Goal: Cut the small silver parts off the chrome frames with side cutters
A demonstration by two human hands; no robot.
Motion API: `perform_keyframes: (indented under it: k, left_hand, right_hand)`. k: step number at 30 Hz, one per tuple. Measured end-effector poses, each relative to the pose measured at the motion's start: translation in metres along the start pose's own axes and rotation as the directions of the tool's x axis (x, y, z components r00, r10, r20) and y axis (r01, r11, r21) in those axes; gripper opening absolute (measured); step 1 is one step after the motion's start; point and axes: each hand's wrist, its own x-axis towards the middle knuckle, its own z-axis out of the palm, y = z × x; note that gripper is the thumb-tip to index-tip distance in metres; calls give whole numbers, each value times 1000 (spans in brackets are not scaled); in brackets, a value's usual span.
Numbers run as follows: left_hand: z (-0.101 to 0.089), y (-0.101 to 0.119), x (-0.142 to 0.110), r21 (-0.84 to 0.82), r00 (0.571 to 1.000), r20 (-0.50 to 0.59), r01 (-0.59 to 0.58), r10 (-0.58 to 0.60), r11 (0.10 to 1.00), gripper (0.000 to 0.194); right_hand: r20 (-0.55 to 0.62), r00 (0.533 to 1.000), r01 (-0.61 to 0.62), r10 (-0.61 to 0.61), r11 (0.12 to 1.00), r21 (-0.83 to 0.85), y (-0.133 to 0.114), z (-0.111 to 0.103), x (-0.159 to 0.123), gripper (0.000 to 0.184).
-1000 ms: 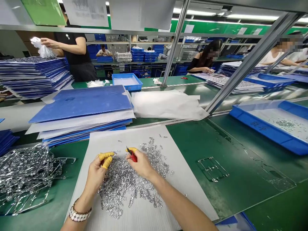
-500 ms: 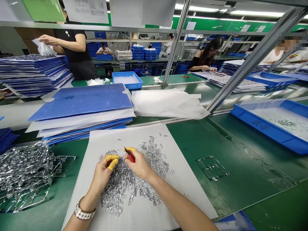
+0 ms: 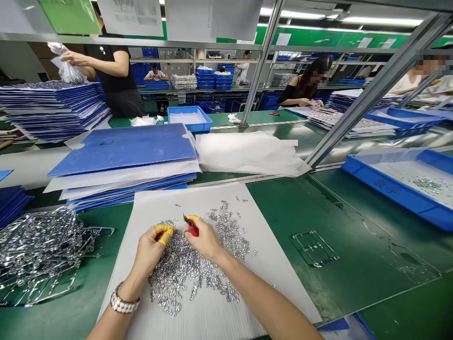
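Note:
My left hand [image 3: 151,245], with yellow covers on its thumb and finger, is closed in a pinch; whatever lies between the fingertips is too small to make out. A pair of red-handled nippers [image 3: 192,228] is gripped in my right hand [image 3: 205,241], dark jaws pointing up and away. That hand also has a yellow fingertip cover. Both hands are over a spread heap of small shiny silver pieces [image 3: 184,271] on a white sheet [image 3: 283,295].
Tangled chrome-like frames [image 3: 38,252] pile up at left, and a single frame [image 3: 314,248] lies at right. Behind the sheet stand stacked blue boards [image 3: 123,148]. A blue tray [image 3: 396,184] holds small pieces. A slanted metal post [image 3: 371,89] rises beyond; co-workers sit and stand farther back.
The view has shifted slightly. My left hand's pinching fingertips have changed angle a little, while my right hand still grips the nippers in nearly the same place.

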Motion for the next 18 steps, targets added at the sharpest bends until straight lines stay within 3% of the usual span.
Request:
perform_keyframes:
  k: [3,9,14,18]
  left_hand:
    - [-18,-4,23,207,997,-56,-31,43,978,30]
    - [-33,-17,55,517,990,-21,-106,136,849,24]
    - [-34,-24,49,595,986,38,-155,165,789,33]
    - [-35,-20,34,581,973,148,-233,179,780,24]
  right_hand:
    - [25,1000,1,7,946,-323,5,-6,22,31]
    - [63,998,44,-14,865,-500,8,-8,47,28]
    - [167,985,124,-33,814,-567,0,12,36,23]
    - [250,968,173,-22,780,-602,-9,26,34,21]
